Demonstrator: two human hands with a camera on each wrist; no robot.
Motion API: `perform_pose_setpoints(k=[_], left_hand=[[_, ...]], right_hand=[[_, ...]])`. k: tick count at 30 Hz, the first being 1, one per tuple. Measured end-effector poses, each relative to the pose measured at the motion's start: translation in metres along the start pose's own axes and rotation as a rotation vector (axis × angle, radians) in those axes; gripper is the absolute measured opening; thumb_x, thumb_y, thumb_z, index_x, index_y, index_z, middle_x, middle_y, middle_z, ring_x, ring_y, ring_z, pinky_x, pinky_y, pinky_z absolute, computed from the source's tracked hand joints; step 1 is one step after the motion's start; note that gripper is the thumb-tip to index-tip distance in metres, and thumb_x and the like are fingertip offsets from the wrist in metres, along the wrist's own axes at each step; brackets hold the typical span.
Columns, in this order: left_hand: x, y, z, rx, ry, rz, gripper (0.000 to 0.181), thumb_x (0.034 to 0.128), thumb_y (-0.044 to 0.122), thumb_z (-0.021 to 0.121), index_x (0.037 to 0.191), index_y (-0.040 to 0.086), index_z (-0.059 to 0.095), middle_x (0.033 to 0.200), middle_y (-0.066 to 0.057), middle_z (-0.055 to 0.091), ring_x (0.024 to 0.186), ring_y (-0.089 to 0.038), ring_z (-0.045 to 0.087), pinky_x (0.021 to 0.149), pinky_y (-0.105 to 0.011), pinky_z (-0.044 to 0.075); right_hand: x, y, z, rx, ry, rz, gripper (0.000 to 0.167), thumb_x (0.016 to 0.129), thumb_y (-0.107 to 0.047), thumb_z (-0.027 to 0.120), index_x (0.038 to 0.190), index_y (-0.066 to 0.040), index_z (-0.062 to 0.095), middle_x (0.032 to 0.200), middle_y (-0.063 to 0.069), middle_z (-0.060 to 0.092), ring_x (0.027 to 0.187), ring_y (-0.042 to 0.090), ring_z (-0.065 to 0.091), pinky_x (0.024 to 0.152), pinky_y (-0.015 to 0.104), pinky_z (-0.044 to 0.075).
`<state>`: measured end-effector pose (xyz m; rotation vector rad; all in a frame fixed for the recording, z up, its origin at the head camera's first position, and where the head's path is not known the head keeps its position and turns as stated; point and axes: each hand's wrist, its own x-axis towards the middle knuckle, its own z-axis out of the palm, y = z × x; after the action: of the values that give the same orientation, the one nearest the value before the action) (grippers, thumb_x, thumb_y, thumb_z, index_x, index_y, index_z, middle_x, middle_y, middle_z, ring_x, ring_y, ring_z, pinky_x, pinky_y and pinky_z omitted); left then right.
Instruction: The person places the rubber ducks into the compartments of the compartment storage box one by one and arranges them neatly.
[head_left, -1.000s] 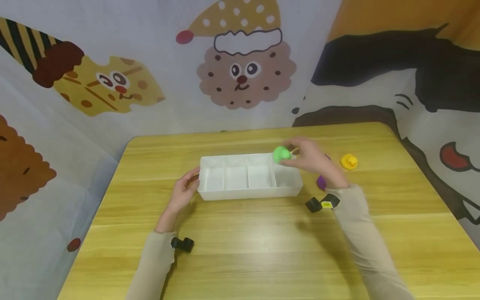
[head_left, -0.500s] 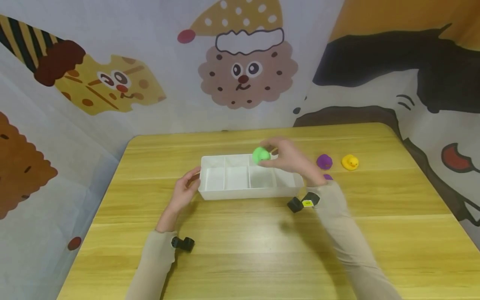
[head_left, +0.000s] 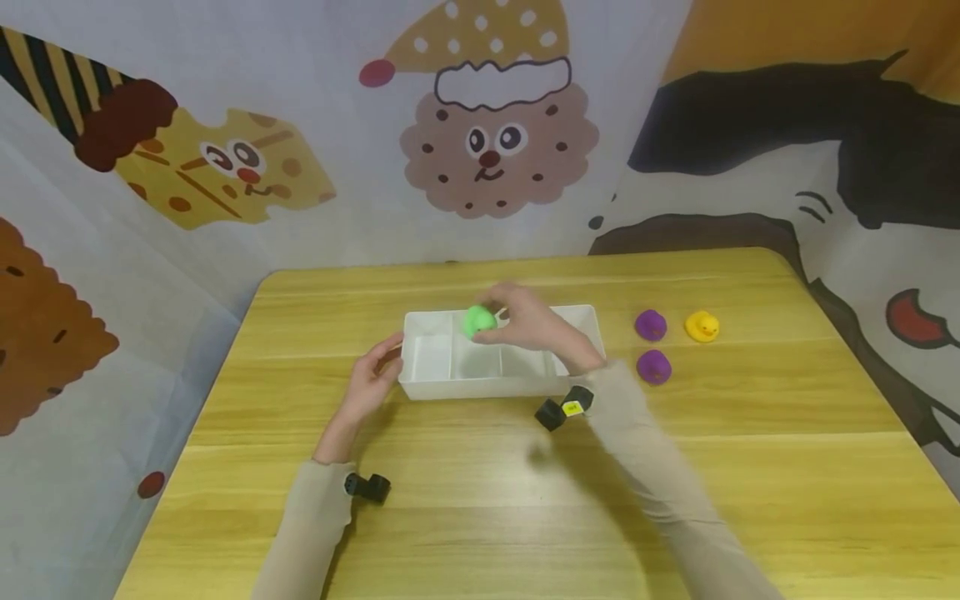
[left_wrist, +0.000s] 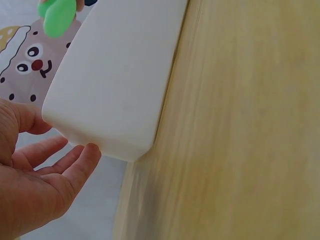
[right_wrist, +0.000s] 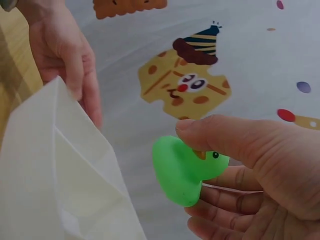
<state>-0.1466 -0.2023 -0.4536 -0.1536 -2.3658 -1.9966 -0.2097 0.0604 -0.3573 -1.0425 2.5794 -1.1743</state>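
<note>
A green rubber duck (head_left: pixel 478 322) is pinched between the thumb and fingers of my right hand (head_left: pixel 521 318), above the white divided box (head_left: pixel 487 387). In the right wrist view the duck (right_wrist: pixel 182 170) shows its orange beak and a black eye, clear of the box wall. My left hand (head_left: pixel 369 379) rests against the box's left end. Its fingertips (left_wrist: pixel 90 150) touch the outside of that end in the left wrist view, fingers loosely bent. Part of the box's right half is hidden behind my right hand and forearm.
Two purple rubber ducks (head_left: pixel 651 326) stand on the wooden table (head_left: pixel 465 517) to the right of the box, one behind the other. A yellow rubber duck (head_left: pixel 702 327) sits further right. A printed cloth (head_left: pixel 337 225) hangs behind the table.
My right hand has carried the green duck leftward over the box, from its right end compartment to near the second from the left. The purple ducks came into view. My left hand has stayed put.
</note>
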Motion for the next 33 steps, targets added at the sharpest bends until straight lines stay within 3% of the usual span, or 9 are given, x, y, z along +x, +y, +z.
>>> perform_pose_setpoints(k=[8, 15, 19, 25, 30, 33], left_hand=[[-0.002, 0.003, 0.0, 0.01, -0.001, -0.027, 0.044, 0.092, -0.01, 0.045, 0.135, -0.01, 0.04, 0.137, -0.028, 0.042, 0.123, -0.039, 0.044, 0.086, -0.014, 0.046], [-0.001, 0.004, -0.001, 0.01, -0.012, -0.034, 0.044, 0.0927, -0.008, 0.046, 0.136, -0.009, 0.039, 0.137, -0.028, 0.041, 0.123, -0.041, 0.044, 0.097, -0.036, 0.046], [-0.001, 0.003, -0.001, -0.001, -0.025, -0.032, 0.044, 0.0927, -0.008, 0.046, 0.136, -0.009, 0.039, 0.137, -0.029, 0.042, 0.122, -0.041, 0.044, 0.098, -0.043, 0.043], [0.0, 0.001, -0.002, -0.001, -0.04, -0.028, 0.045, 0.0925, -0.008, 0.046, 0.137, -0.008, 0.039, 0.137, -0.029, 0.042, 0.122, -0.041, 0.045, 0.098, -0.044, 0.044], [0.0, 0.0, -0.003, 0.018, -0.051, -0.028, 0.045, 0.0924, -0.008, 0.045, 0.137, -0.007, 0.039, 0.137, -0.028, 0.042, 0.122, -0.04, 0.044, 0.097, -0.042, 0.044], [0.0, 0.0, -0.004, 0.033, -0.048, -0.026, 0.045, 0.0923, -0.008, 0.045, 0.137, -0.007, 0.039, 0.138, -0.027, 0.042, 0.122, -0.04, 0.045, 0.096, -0.036, 0.046]], right_hand=[[0.019, -0.002, 0.026, 0.055, -0.031, -0.022, 0.04, 0.075, -0.016, 0.078, 0.109, -0.001, 0.063, 0.099, 0.007, 0.065, 0.091, 0.02, 0.06, 0.081, 0.035, 0.052], [0.036, -0.007, 0.047, 0.033, -0.082, 0.025, 0.053, 0.076, -0.017, 0.078, 0.119, 0.006, 0.057, 0.109, 0.014, 0.063, 0.096, 0.023, 0.059, 0.084, 0.031, 0.051], [0.044, -0.008, 0.056, -0.032, -0.11, 0.023, 0.051, 0.077, -0.02, 0.077, 0.117, 0.005, 0.059, 0.105, 0.012, 0.064, 0.09, 0.019, 0.059, 0.078, 0.022, 0.05], [0.054, -0.007, 0.067, -0.116, -0.14, -0.036, 0.041, 0.076, -0.019, 0.077, 0.107, 0.004, 0.063, 0.089, 0.006, 0.063, 0.077, 0.015, 0.052, 0.066, 0.019, 0.045], [0.061, -0.007, 0.076, -0.184, -0.18, -0.03, 0.036, 0.075, -0.019, 0.078, 0.102, 0.001, 0.064, 0.09, 0.005, 0.062, 0.076, 0.013, 0.051, 0.064, 0.018, 0.044], [0.064, -0.008, 0.082, -0.24, -0.211, -0.012, 0.037, 0.076, -0.021, 0.077, 0.104, 0.0, 0.064, 0.093, 0.005, 0.062, 0.079, 0.013, 0.052, 0.065, 0.018, 0.044]])
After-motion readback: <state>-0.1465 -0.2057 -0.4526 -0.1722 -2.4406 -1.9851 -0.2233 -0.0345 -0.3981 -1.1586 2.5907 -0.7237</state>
